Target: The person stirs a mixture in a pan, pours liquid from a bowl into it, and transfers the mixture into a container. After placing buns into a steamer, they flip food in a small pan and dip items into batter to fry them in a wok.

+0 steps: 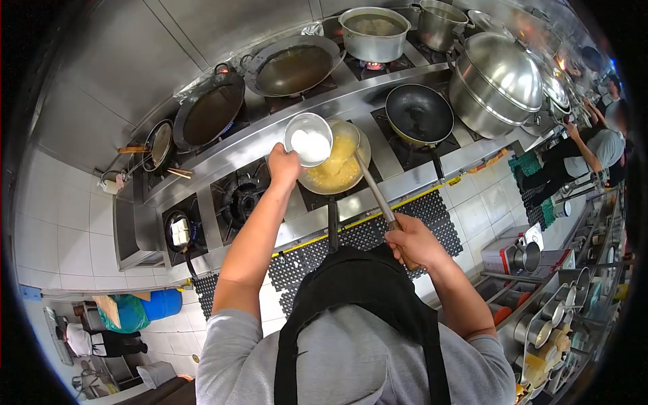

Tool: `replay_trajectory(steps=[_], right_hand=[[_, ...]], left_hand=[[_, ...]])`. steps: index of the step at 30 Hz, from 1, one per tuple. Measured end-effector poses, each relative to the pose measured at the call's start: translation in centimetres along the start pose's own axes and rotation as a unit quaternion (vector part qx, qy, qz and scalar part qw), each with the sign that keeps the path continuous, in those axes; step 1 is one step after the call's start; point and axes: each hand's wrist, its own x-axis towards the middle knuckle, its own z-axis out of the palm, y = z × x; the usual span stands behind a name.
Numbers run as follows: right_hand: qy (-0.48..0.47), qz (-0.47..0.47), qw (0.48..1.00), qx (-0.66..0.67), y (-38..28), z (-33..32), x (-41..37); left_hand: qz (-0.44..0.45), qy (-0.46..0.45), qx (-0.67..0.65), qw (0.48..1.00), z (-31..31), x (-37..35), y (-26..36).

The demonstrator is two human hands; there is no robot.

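My left hand (285,166) grips the edge of a small metal bowl (307,122) holding something white (311,146). The bowl is tilted above the left side of a frying pan. Yellow, lumpy food (329,177) lies in that pan, whose black handle (333,226) points toward my body. My right hand (414,240) is closed round the lower handle of a long ladle (375,187). The ladle's round head (346,137) is at the far side of the pan, with yellow food in it.
A black frying pan (419,116) sits on the burner to the right, beside a large lidded steamer pot (496,84). Behind are woks of dark liquid (295,71) and a steaming pot (375,37). A small pan with white blocks (179,231) is left. Two people (594,150) (84,341) stand farther off.
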Motion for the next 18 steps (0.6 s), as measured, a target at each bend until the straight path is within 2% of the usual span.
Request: replay_trajectory(steps=[4,6,7,9,10,12,16,17,18], right_hand=[[0.015,-0.029,0.997,-0.068,0.0,0.0,-0.3],[0.076,-0.054,0.974,-0.204,0.0,0.4,-0.1],[0.077,-0.055,0.975,-0.203,0.6,0.5,0.2],[0.169,-0.148,0.890,-0.397,2.7,0.8,1.4],[0.169,-0.149,0.890,-0.396,3.3,0.9,1.9],[0.175,-0.085,0.876,-0.441,4.2,1.3,2.7],[0.166,-0.075,0.881,-0.436,5.5,1.9,3.7],[0.125,-0.096,0.918,-0.365,6.0,1.7,4.2],[0.104,-0.107,0.933,-0.328,6.1,1.6,4.5]], left_hand=[[0.024,0.011,0.001,1.000,0.4,0.6,0.2],[0.041,0.005,0.010,0.999,0.3,1.0,0.2],[0.042,0.004,0.010,0.999,0.4,1.3,0.1],[0.053,0.016,0.021,0.998,0.3,1.9,0.1],[0.054,0.016,0.021,0.998,0.3,2.1,0.3],[0.060,0.027,0.011,0.998,0.1,2.2,1.0],[0.045,0.012,0.024,0.999,-1.0,2.2,2.7],[0.050,0.014,-0.027,0.998,-1.2,2.2,2.9],[0.055,0.017,-0.077,0.995,-1.4,2.0,3.3]])
